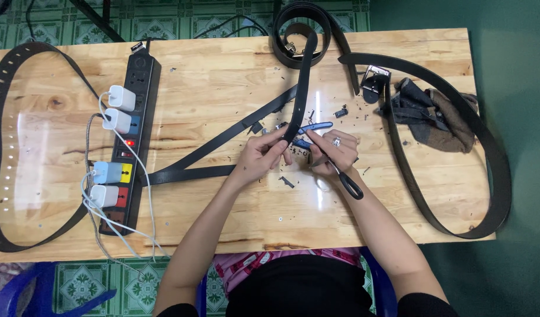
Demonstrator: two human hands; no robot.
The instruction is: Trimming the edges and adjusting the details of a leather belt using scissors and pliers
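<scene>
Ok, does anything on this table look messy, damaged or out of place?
Small dark scraps are strewn over the table around the left hand and right hand, which work on a black belt. A crumpled dark cloth lies at the right. Nothing looks spilled.

Belt end: the tip of the black belt [303, 76] disappears under the fingers of the left hand [263, 157].
Tool: the blue-handled tool [314, 126] is mostly covered by the right hand [334, 152]; its working end cannot be seen.
Scraps: dark bits on the worktop [234, 76] are too small to identify.
Coiled belt: the black loop [299, 29] is cut off by the top edge.
Stool: the blue stool [23, 287] runs off the bottom edge.
Cables: the white cables [135, 235] drop out of sight below the worktop.
</scene>
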